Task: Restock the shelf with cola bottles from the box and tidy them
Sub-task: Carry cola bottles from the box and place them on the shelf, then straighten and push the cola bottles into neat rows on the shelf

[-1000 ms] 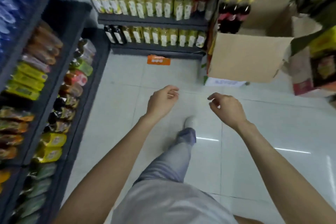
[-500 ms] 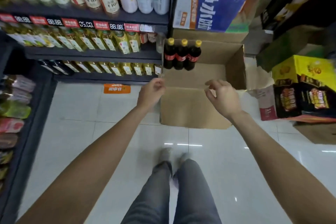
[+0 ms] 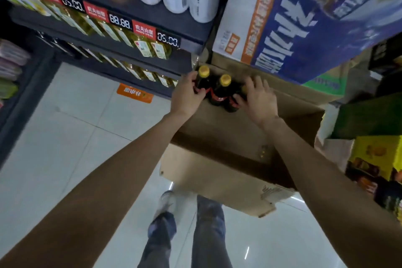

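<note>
An open cardboard box (image 3: 219, 178) stands on the floor in front of me. At its far end stand three dark cola bottles with yellow caps and red labels. My left hand (image 3: 187, 93) is wrapped around the left cola bottle (image 3: 202, 77). The middle cola bottle (image 3: 220, 91) stands free between my hands. My right hand (image 3: 257, 99) lies over the right cola bottle (image 3: 231, 104), fingers spread on it and hiding its cap. Whether that hand has closed on the bottle is unclear.
Dark shelves (image 3: 139, 8) with price tags hold yellow oil bottles and pale drink bottles at upper left. A large blue and white carton (image 3: 304, 13) sits above the box. Yellow and green cartons (image 3: 378, 154) stand at right. Light floor tiles (image 3: 65, 132) and my feet lie below.
I have stepped up to the box and both hands have reached forward into it, from hovering over its near edge to touching the cola bottles.
</note>
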Tool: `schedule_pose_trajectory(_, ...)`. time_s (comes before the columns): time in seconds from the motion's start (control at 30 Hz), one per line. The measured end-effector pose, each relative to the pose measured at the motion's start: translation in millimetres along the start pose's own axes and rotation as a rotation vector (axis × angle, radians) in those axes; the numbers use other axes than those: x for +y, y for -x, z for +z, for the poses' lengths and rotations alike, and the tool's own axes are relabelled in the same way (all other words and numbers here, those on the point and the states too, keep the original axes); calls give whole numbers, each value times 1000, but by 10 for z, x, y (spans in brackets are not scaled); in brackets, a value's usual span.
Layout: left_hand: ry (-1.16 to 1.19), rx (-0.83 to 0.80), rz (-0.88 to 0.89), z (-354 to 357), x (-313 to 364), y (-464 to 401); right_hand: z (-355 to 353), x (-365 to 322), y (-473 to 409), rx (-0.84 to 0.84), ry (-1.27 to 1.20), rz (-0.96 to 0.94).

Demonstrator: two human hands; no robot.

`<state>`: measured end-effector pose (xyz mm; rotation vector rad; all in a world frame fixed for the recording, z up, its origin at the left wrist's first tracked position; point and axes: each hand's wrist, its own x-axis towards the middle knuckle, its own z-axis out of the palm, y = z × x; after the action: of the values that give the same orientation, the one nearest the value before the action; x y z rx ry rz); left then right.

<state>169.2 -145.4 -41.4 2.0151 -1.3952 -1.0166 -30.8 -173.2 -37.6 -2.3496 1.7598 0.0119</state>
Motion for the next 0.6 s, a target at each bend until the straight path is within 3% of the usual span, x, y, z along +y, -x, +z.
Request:
schedule_pose_trajectory(0.13,19,51,-45,247,-16,-267,331,224,-45,66,-539,193)
schedule_pose_trajectory(0.2,-4,96,-26,340,-48,-313,463,275,-48,92,-669,207)
schedule_pose_trajectory(0.3,-62,138,27,400,-120,-354,605,306,-81,134,-688,166)
schedule_pose_trajectory(0.43,-125,191,71,418,-198,-409,761,266,-130,60,-654,83)
schedule_pose_trajectory(0.6,-95,246,107,469,-285,-451,814,156,-227,-28,-815,-184)
